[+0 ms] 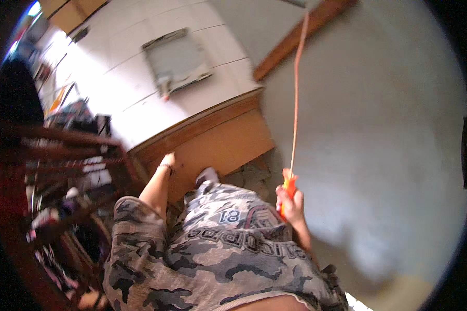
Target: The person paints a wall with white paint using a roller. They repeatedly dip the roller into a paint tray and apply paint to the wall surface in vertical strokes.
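Note:
My right hand (291,203) is closed around an orange handle (289,188), seemingly of plastic. From the handle's far end a thin, slightly bent reddish rod or cord (296,85) runs up past a wooden strip on the grey wall. Beside the wooden front of a white-tiled platform is my left hand (169,159), with a dark bracelet at the wrist. Its fingers are small and blurred, so whether it holds or touches anything cannot be told.
A grey square panel (179,60) lies on the white tiled top (132,85). The grey wall (373,116) rises at right, with a wooden strip (307,37). A dark red rack (70,136) with cluttered items stands at left. One shoe (207,175) shows below the platform's front.

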